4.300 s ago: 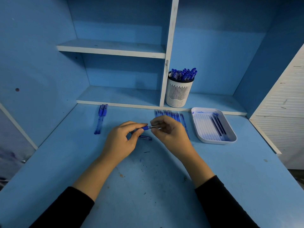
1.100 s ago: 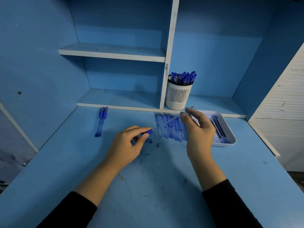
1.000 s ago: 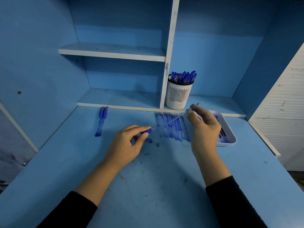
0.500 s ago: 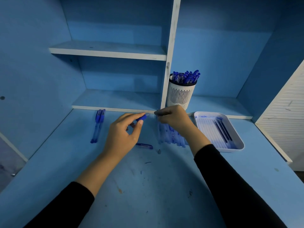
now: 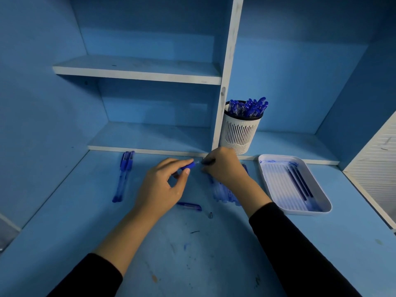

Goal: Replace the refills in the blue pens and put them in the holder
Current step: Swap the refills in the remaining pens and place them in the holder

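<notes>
Gripped in left hand (image 5: 162,185): translucent blue plastic pen barrel (image 5: 188,166), long axis left-to-right, mouth facing right. Pinched in right hand (image 5: 222,166), just right of mouth: thin clear refill (image 5: 198,162), roughly in line.

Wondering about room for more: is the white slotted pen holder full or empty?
Fairly full: blue capped pens crowd the top of the white slotted holder.

Blue, ink-stained desk (image 5: 192,254). At 10 o'clock we find two pens (image 5: 123,176) lying side by side; near centre, a pen cap (image 5: 189,206) and a small metal tip (image 5: 210,215); at 1 o'clock, a row of refills (image 5: 222,192); at 2 o'clock, a white tray (image 5: 308,212).
</notes>
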`<state>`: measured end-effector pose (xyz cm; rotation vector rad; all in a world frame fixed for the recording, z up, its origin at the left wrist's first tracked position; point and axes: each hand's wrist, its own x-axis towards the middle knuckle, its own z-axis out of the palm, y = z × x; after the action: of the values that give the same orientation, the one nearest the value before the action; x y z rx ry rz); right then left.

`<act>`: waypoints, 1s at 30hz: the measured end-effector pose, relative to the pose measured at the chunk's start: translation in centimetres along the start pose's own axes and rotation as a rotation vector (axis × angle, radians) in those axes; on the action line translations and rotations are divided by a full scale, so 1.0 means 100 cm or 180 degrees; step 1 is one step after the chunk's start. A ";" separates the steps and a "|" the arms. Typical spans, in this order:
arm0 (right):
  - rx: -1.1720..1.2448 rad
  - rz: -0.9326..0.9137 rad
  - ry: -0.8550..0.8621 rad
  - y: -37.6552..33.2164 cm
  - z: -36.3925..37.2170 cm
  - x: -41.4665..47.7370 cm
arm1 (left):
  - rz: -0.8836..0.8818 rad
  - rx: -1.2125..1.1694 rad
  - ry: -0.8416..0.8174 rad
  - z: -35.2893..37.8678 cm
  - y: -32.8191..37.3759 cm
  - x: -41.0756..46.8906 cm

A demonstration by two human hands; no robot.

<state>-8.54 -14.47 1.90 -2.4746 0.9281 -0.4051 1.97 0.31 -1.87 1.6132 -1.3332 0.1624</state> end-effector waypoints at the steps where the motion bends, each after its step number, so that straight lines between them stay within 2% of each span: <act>1: 0.0049 0.0002 0.0079 0.001 -0.002 -0.002 | -0.0004 0.0008 -0.0037 0.000 0.000 0.000; 7: 0.0341 0.0061 0.0493 0.018 -0.026 -0.029 | -0.0017 0.0113 -0.0136 -0.002 0.001 -0.006; 14: -0.0190 0.0569 0.1072 0.075 -0.065 -0.084 | 0.0141 0.0116 -0.0118 0.002 0.014 -0.013; 19: -0.0446 0.1065 0.1185 0.107 -0.070 -0.105 | 0.0253 0.0048 -0.0161 0.008 0.028 -0.015; 22: -0.0540 0.1070 0.1166 0.115 -0.071 -0.111 | 0.0322 -0.0020 -0.0158 0.011 0.035 -0.018; 27: -0.0706 0.1142 0.0794 0.119 -0.069 -0.109 | 0.0364 -0.0166 -0.0168 0.014 0.038 -0.021; 30: -0.0584 0.1098 0.0849 0.118 -0.070 -0.110 | 0.0366 -0.0181 -0.0110 0.015 0.041 -0.022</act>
<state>-25.89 -17.12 0.52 -2.3880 1.5337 -0.5596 -2.81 1.10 -1.61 1.4988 -1.4455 0.1651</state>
